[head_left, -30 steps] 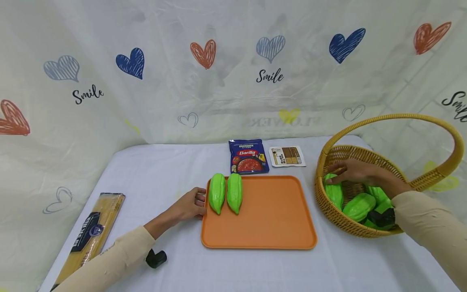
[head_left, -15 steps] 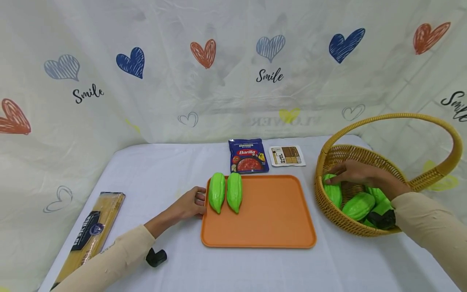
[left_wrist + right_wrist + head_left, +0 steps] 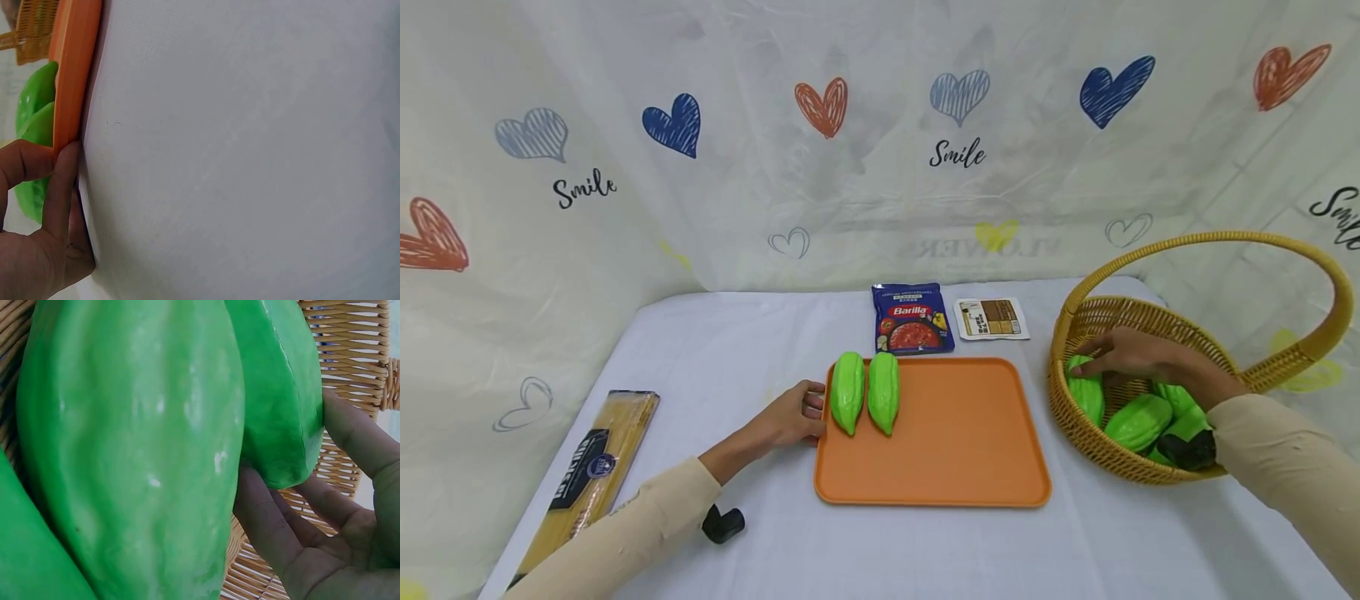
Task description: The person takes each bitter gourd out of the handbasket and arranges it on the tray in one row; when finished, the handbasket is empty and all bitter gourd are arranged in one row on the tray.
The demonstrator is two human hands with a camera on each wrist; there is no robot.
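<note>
My left hand (image 3: pixel 792 414) pinches the left rim of an orange tray (image 3: pixel 958 433), thumb and fingers on either side of the edge in the left wrist view. Two green ribbed, pointed fruits (image 3: pixel 847 393) lie side by side on the tray's left part. Inside the wicker basket (image 3: pixel 1086 444), my right hand (image 3: pixel 1131 354) grips another green ribbed fruit (image 3: pixel 281 394) near the left wall, its thumb on one side and fingers on the other. More green fruits (image 3: pixel 1138 422) lie in the basket, partly hidden by my forearm and a black wrist device.
Behind the tray lie a blue Barilla sauce pouch (image 3: pixel 912 318) and a small flat packet (image 3: pixel 992 319). A pack of spaghetti (image 3: pixel 602 467) lies at the table's left edge. The basket's tall handle (image 3: pixel 1210 240) arches over the right arm.
Almost nothing has moved. Both hands keep their places, the left at the tray's rim and the right around the fruit in the basket; the head view shifts slightly.
</note>
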